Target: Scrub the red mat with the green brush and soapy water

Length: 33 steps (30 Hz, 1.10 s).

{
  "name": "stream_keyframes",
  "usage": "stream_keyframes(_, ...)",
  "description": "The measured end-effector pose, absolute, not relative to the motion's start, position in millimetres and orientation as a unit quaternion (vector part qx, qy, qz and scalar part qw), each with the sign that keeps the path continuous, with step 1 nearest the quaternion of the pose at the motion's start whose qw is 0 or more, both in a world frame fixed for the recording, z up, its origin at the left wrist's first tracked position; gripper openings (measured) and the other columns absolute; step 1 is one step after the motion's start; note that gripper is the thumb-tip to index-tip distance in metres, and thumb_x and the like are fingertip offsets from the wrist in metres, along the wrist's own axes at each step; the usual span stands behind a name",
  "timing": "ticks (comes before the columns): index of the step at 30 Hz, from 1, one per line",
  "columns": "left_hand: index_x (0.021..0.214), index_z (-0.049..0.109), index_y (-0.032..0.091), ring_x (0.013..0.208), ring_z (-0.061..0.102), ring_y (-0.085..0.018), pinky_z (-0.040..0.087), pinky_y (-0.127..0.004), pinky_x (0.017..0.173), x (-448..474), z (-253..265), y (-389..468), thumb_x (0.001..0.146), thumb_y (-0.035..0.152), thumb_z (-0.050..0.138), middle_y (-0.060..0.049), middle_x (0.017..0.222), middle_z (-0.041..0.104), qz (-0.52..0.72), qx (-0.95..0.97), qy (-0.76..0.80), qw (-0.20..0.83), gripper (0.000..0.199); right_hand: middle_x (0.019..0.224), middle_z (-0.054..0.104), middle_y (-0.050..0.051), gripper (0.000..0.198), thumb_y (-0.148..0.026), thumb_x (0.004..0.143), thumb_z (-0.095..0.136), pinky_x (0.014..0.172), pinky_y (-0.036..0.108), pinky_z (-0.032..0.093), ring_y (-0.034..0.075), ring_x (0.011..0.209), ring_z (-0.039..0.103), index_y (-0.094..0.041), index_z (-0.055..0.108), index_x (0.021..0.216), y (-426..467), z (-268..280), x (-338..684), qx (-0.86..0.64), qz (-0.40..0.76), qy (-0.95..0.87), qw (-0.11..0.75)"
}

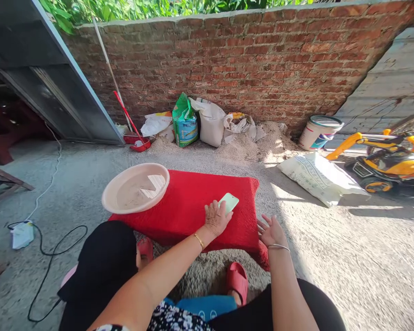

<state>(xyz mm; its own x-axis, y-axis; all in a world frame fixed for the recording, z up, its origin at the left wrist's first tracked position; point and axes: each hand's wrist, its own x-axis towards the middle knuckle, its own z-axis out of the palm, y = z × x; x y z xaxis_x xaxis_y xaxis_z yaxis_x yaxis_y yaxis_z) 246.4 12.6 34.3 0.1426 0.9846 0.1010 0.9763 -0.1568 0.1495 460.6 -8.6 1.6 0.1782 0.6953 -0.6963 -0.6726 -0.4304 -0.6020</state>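
Observation:
A pale green smartphone [230,201] is over the right half of a low table covered with red cloth [189,193]. My left hand [216,219] reaches across the cloth, thumb and index finger at the phone's near left edge in a grip. Part of the phone is behind those fingers, and I cannot tell whether it rests flat or is slightly raised. Beside the table's right edge, my right hand [273,231] is open, fingers spread, holding nothing. A wide pale basin [112,191] of water stands on the left end of the cloth.
Sacks [212,126] and loose sand [239,151] lie along the brick wall [244,69]. A lidded bucket [318,133], a white sack [319,174] and an orange toy digger [393,163] are on the right. A black cable [48,264] crosses the left floor.

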Motion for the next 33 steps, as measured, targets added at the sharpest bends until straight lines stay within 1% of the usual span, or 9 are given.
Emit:
stream_keyframes(4, 0.131, 0.048, 0.022, 0.102, 0.052, -0.027, 0.039, -0.044, 0.088, 272, 29, -30, 0.088, 0.057, 0.046, -0.012, 0.113, 0.055, 0.087, 0.844, 0.525, 0.066, 0.055, 0.080, 0.065, 0.006, 0.038, -0.054, 0.094, 0.032, 0.059, 0.034, 0.046, 0.020, 0.063, 0.060, -0.024, 0.054, 0.101, -9, -3, 469, -0.546, 0.651, -0.006, 0.527)
stream_keyframes(8, 0.134, 0.042, 0.024, 0.100, 0.053, -0.023, 0.041, -0.039, 0.087, 250, 32, -54, 0.087, 0.061, 0.047, -0.008, 0.111, 0.057, 0.112, 0.896, 0.418, 0.102, 0.060, 0.080, 0.065, 0.007, 0.035, -0.051, 0.094, 0.034, 0.062, 0.036, 0.047, 0.021, 0.067, 0.061, -0.023, 0.054, 0.096, -9, -7, 470, -0.545, 0.646, -0.008, 0.534)
stream_keyframes(10, 0.135, 0.043, 0.025, 0.101, 0.053, -0.023, 0.042, -0.038, 0.087, 219, 35, -50, 0.090, 0.055, 0.046, -0.007, 0.111, 0.058, 0.140, 0.864, 0.475, 0.088, 0.055, 0.079, 0.065, 0.006, 0.034, -0.050, 0.094, 0.035, 0.060, 0.034, 0.046, 0.020, 0.066, 0.060, -0.023, 0.055, 0.095, -8, -8, 467, -0.548, 0.646, -0.019, 0.531)
stream_keyframes(14, 0.130, 0.048, 0.022, 0.102, 0.056, -0.024, 0.044, -0.038, 0.085, 139, 41, -17, 0.092, 0.044, 0.047, -0.010, 0.109, 0.059, 0.157, 0.712, 0.684, 0.015, 0.044, 0.075, 0.063, 0.003, 0.034, -0.050, 0.094, 0.037, 0.055, 0.029, 0.040, 0.016, 0.059, 0.056, -0.022, 0.057, 0.093, -6, -7, 460, -0.568, 0.630, -0.024, 0.528)
stream_keyframes(17, 0.130, 0.048, 0.019, 0.101, 0.057, -0.026, 0.044, -0.038, 0.083, 98, 47, 9, 0.090, 0.043, 0.051, -0.012, 0.108, 0.058, 0.123, 0.622, 0.773, -0.014, 0.047, 0.070, 0.060, 0.001, 0.033, -0.047, 0.094, 0.037, 0.053, 0.028, 0.037, 0.015, 0.054, 0.052, -0.022, 0.057, 0.091, -4, -7, 457, -0.583, 0.620, -0.024, 0.524)
stream_keyframes(20, 0.129, 0.048, 0.016, 0.099, 0.057, -0.027, 0.044, -0.040, 0.081, 97, 47, 18, 0.088, 0.044, 0.053, -0.014, 0.107, 0.057, 0.099, 0.594, 0.798, -0.018, 0.050, 0.069, 0.061, 0.001, 0.032, -0.047, 0.093, 0.038, 0.052, 0.028, 0.037, 0.015, 0.055, 0.052, -0.021, 0.058, 0.090, -4, -8, 456, -0.586, 0.616, -0.030, 0.525)
stream_keyframes(24, 0.126, 0.051, 0.018, 0.098, 0.056, -0.027, 0.042, -0.042, 0.084, 152, 31, -7, 0.086, 0.046, 0.054, -0.013, 0.107, 0.056, 0.104, 0.675, 0.730, -0.016, 0.049, 0.071, 0.062, 0.001, 0.029, -0.046, 0.091, 0.044, 0.051, 0.027, 0.037, 0.015, 0.056, 0.054, -0.021, 0.058, 0.089, -4, -12, 457, -0.589, 0.612, -0.035, 0.527)
stream_keyframes(30, 0.131, 0.043, 0.025, 0.100, 0.052, -0.026, 0.043, -0.042, 0.086, 213, 20, -74, 0.082, 0.056, 0.054, -0.008, 0.112, 0.055, 0.127, 0.861, 0.487, 0.069, 0.060, 0.072, 0.061, 0.000, 0.025, -0.040, 0.092, 0.044, 0.048, 0.027, 0.039, 0.013, 0.054, 0.054, -0.022, 0.059, 0.087, -6, -14, 457, -0.594, 0.606, -0.039, 0.527)
stream_keyframes(33, 0.128, 0.046, 0.024, 0.100, 0.052, -0.024, 0.044, -0.040, 0.087, 185, 32, -79, 0.084, 0.051, 0.054, -0.008, 0.111, 0.056, 0.161, 0.836, 0.518, 0.079, 0.053, 0.071, 0.061, 0.000, 0.023, -0.039, 0.091, 0.045, 0.048, 0.027, 0.040, 0.013, 0.054, 0.055, -0.021, 0.058, 0.086, -6, -16, 457, -0.594, 0.605, -0.043, 0.528)
